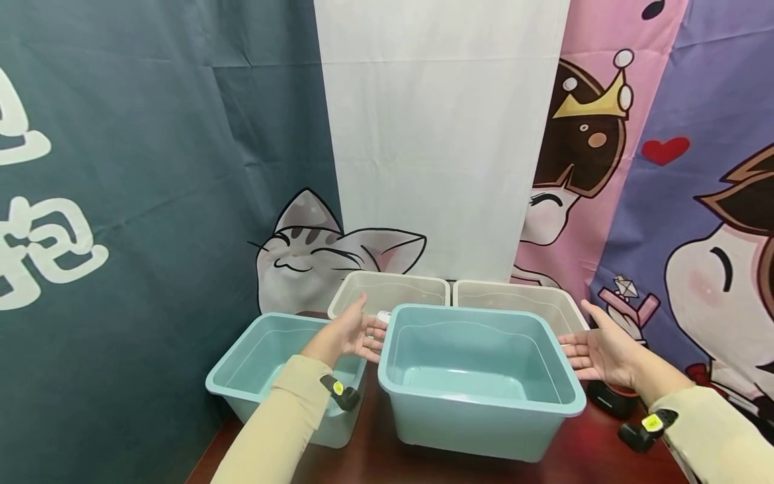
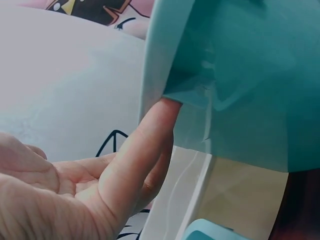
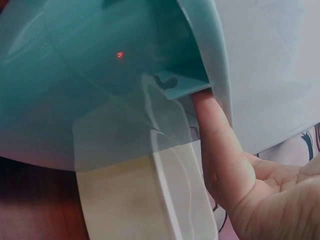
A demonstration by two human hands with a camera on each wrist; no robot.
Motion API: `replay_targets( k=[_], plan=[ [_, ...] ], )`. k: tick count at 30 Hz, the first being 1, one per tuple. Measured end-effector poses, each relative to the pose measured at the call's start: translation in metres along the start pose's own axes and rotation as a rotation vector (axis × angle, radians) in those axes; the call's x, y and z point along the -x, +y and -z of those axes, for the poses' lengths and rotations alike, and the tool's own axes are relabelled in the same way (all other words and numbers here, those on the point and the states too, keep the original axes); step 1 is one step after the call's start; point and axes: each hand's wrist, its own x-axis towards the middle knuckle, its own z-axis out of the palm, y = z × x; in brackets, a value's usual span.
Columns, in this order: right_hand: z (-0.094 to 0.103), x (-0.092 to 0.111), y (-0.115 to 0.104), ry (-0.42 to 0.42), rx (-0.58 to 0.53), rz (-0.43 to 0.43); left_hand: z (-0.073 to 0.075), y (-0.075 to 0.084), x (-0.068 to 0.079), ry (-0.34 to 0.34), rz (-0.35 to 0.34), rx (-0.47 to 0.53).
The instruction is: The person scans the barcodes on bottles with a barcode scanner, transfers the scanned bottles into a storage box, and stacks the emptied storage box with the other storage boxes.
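A light blue plastic storage bin (image 1: pixel 465 423) is between my two hands, its open top facing up. My left hand (image 1: pixel 359 333) is at its left side, palm up, fingers extended. In the left wrist view a straight finger (image 2: pixel 142 150) reaches up under the bin's rim (image 2: pixel 155 65). On the other side my right hand (image 1: pixel 605 349) mirrors this, thumb raised off the plastic. The right wrist view has a fingertip (image 3: pixel 202 100) tucked beneath the rim (image 3: pixel 215 50), beside a small notched tab (image 3: pixel 180 87). Inside, the bin shows only its bare floor.
A second light blue bin (image 1: pixel 238 390) stands at the left, partly behind my left forearm. Two off-white bins (image 1: pixel 393 277) (image 1: pixel 514 288) are side by side at the back, before a printed cloth backdrop (image 1: pixel 435 134). A black object (image 1: pixel 612 400) lies right, on the dark red table (image 1: pixel 375 464).
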Motion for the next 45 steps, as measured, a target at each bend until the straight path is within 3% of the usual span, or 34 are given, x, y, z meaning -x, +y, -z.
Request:
replay_targets(
  k=[5,15,23,32,40,45],
  plan=[
    [-0.001,-0.002,-0.008,-0.026,0.006,0.018,0.004,0.009,0.004,0.006,-0.011,-0.004],
    [-0.013,-0.006,-0.023,0.050,-0.008,0.047,0.010,0.029,0.009,0.029,-0.006,-0.038],
    [-0.028,-0.006,-0.037,0.029,-0.022,0.081,0.012,0.054,0.014,0.100,0.017,-0.164],
    [-0.043,-0.011,-0.043,-0.037,-0.070,0.121,0.019,0.078,0.027,0.155,0.042,-0.212],
    [-0.059,-0.018,-0.052,0.024,-0.084,0.138,0.027,0.098,0.032,0.183,0.083,-0.271],
    [-0.069,-0.023,-0.057,0.011,-0.073,0.145,0.031,0.110,0.038,0.213,0.096,-0.344]
  ],
)
